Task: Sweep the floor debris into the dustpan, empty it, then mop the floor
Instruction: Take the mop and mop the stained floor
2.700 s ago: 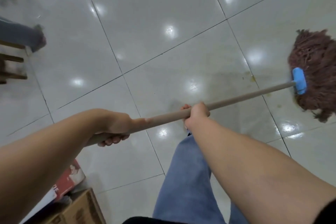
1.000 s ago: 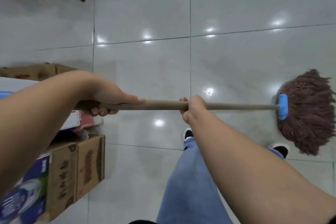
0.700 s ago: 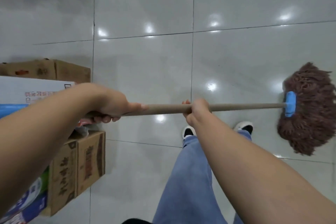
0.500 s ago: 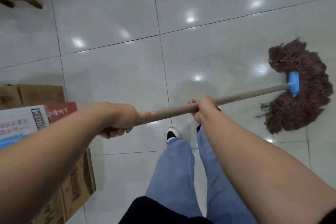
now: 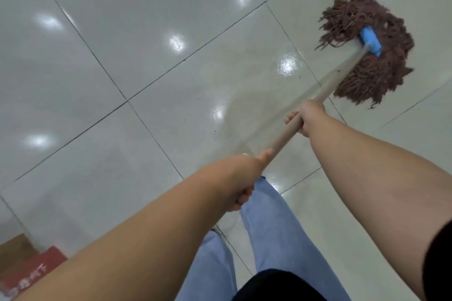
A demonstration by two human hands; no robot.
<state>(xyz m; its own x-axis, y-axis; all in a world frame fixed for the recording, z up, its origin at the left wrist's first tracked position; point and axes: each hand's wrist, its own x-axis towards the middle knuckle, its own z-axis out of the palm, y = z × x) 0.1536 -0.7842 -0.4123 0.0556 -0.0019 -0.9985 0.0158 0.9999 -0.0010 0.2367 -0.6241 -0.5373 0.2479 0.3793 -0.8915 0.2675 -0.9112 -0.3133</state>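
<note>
Both hands hold one long wooden mop handle (image 5: 340, 75). The left hand (image 5: 244, 176) is wrapped around the near end of the stick, with its thumb lying along the wood. The right hand (image 5: 307, 118) grips the stick farther up, fingers curled tight around it. The stick points away toward 1 o'clock. At its far end a blue clip (image 5: 371, 41) joins it to the brown stringy mop head (image 5: 371, 56), which lies spread flat on the shiny tiled floor (image 5: 137, 39) (dark lines run between the pale tiles). Near the mop, toward 11 o'clock from the right hand, the floor shines wet. Blue trouser legs (image 5: 274, 234) show at 6 o'clock. A red and brown box (image 5: 31, 269) sits at 8 o'clock, blurry.
</note>
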